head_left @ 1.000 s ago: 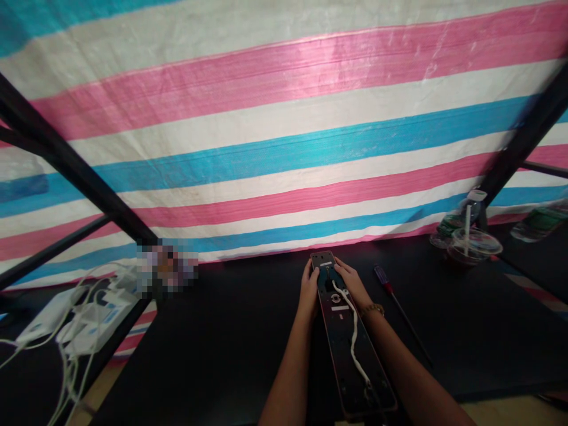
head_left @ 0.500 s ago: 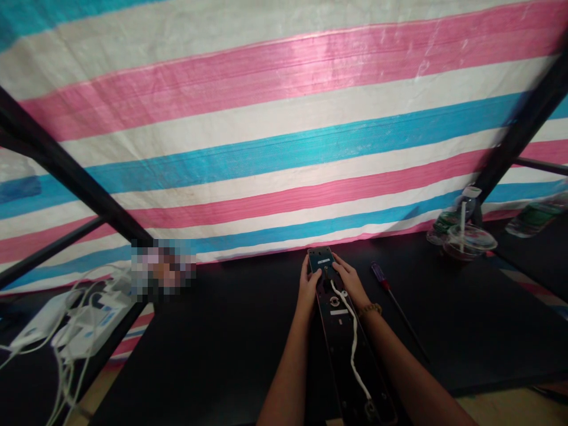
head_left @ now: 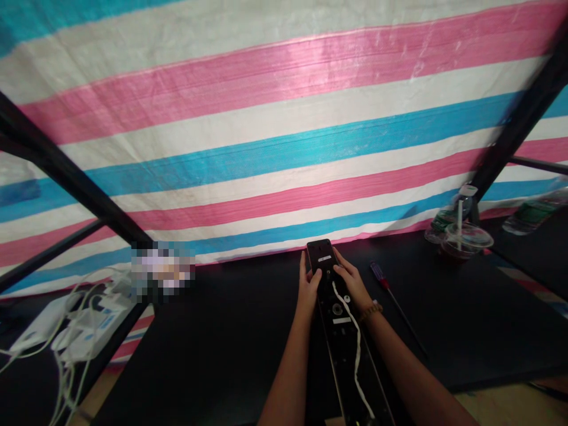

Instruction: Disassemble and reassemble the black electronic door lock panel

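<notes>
A long black door lock panel (head_left: 339, 349) lies lengthwise between my forearms, its back face turned up. It carries white labels, a round fitting and a white cable (head_left: 357, 349) that runs down to its near end. My left hand (head_left: 308, 285) grips the left edge near the far end, thumb on the face. On the opposite edge, my right hand (head_left: 351, 281) holds it the same way, thumb also on the face. Both sets of fingers curl partly out of sight below it. To the right of my right hand rests a screwdriver (head_left: 385, 285) with a purple and red handle.
The black tabletop (head_left: 213, 343) ends at a striped tarp (head_left: 284, 148). At the back right stand a plastic cup (head_left: 464, 239) with a straw and a clear bottle (head_left: 441, 222). White power strips (head_left: 89, 325) with tangled cables lie at the left, beside a dark metal post (head_left: 75, 177).
The far end of the lock panel has risen slightly and its tilt has changed, so the greenish sheen on its face is gone. Both hands have kept their hold.
</notes>
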### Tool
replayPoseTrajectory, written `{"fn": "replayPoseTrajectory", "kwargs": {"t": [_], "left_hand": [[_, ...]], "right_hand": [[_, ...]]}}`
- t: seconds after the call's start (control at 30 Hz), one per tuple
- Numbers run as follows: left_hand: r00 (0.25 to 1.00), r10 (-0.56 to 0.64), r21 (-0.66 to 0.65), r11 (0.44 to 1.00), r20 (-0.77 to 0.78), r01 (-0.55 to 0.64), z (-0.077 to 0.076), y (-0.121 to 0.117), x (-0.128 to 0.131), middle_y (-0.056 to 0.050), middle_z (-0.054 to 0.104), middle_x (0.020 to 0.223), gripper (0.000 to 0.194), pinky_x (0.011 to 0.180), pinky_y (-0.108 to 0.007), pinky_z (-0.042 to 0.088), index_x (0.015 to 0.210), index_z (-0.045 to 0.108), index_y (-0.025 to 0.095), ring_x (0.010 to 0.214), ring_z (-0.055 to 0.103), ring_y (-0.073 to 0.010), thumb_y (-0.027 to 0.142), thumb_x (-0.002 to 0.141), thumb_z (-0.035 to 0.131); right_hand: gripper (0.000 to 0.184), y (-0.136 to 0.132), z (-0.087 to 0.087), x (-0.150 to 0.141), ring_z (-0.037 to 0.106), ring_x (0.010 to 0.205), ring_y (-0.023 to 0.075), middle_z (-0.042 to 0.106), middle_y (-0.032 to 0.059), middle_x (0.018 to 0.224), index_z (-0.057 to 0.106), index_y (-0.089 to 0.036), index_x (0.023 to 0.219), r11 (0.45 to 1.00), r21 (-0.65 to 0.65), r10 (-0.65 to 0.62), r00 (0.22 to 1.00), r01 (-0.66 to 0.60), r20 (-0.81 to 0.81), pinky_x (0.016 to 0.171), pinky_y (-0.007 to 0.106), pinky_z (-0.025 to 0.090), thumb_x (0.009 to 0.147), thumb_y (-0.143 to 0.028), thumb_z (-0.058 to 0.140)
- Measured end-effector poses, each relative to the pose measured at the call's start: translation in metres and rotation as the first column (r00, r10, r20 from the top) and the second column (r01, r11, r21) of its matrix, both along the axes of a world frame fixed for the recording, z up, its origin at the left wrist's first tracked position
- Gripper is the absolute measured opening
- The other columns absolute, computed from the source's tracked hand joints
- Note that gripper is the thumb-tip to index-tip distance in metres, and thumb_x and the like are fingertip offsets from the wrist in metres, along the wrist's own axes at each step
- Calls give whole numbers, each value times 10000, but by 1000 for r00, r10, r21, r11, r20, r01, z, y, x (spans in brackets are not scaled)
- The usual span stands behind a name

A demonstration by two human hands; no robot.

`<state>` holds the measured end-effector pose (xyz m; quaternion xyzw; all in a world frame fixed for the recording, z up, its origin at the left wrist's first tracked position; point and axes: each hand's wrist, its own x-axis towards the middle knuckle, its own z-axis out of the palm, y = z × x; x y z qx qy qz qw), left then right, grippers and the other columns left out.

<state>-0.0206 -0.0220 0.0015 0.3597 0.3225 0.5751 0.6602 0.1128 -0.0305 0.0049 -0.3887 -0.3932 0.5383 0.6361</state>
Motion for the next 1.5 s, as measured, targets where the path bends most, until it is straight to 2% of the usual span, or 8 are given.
{"fn": "replayPoseTrajectory", "kwargs": {"t": [0.27, 0.43, 0.53, 0.7, 0.87, 1.07, 1.23, 1.5], "left_hand": [[999, -36, 49, 998, 20, 35, 1, -3, 1, -125, 722, 1116, 975, 749, -340, 560, 1546, 244, 251, 931, 718, -277, 407, 748, 781], [1000, -21, 38, 999, 18, 21, 1, -2, 2, -120, 696, 1203, 950, 807, -379, 557, 1543, 253, 278, 941, 714, -278, 400, 757, 772], [999, 5, 64, 998, 34, -7, -2, 1, 5, -110, 621, 1352, 842, 932, -390, 522, 1517, 319, 290, 1122, 657, -288, 421, 796, 733], [995, 92, 100, 990, 42, -96, -12, 10, 12, -59, 470, 1519, 653, 1129, -372, 364, 1413, 487, 291, 1395, 432, -268, 524, 830, 667], [996, 89, 27, 996, 7, -89, -23, 18, 13, -109, 593, 1387, 599, 1108, -421, 387, 1374, 527, 220, 1313, 523, -272, 591, 904, 508], [985, 153, -35, 987, -78, -156, -30, 23, 7, -129, 618, 1342, 531, 1076, -412, 410, 1329, 545, 175, 1251, 565, -274, 493, 903, 565], [982, 165, -35, 985, -92, -169, -27, 23, 6, -116, 622, 1342, 529, 1056, -400, 428, 1331, 549, 197, 1242, 577, -272, 489, 892, 587], [981, 182, -5, 983, -63, -183, -19, 18, 8, -98, 586, 1399, 531, 1088, -378, 405, 1293, 592, 224, 1306, 531, -256, 542, 868, 599]], "right_hand": [[660, -4, 4, -1, 522, 1322, 320, 610, 44, 1383, 558, -261, 1393, 997, 72, -38, 998, 35, 41, 1137, 489, 379, 784, -438, 738], [629, -5, 7, -2, 486, 1357, 314, 612, 44, 1379, 566, -258, 1385, 996, 72, -53, 996, 49, 68, 1149, 480, 366, 810, -467, 713], [599, -5, 6, -3, 443, 1395, 293, 559, 35, 1436, 559, -256, 1390, 993, 99, -78, 993, 69, 86, 1190, 468, 302, 848, -486, 672], [591, 0, 0, -2, 420, 1414, 266, 527, 7, 1466, 533, -283, 1411, 995, 70, -70, 995, 65, 77, 1214, 455, 259, 886, -546, 599], [578, 8, -7, -1, 427, 1411, 252, 536, -9, 1457, 538, -291, 1408, 998, 40, -52, 991, 47, 126, 1194, 441, 307, 904, -575, 538], [571, 17, -15, 1, 541, 1312, 293, 638, 33, 1351, 640, -251, 1313, 993, -68, -83, 980, 96, 180, 1151, 466, 369, 845, -576, 597], [558, 19, -17, 4, 593, 1248, 292, 667, 49, 1313, 663, -235, 1282, 992, -70, -94, 979, 108, 184, 1124, 463, 402, 835, -566, 618], [557, 16, -16, 3, 554, 1298, 288, 649, 48, 1337, 653, -232, 1292, 993, -57, -91, 985, 101, 143, 1156, 472, 362, 840, -557, 626]]}}
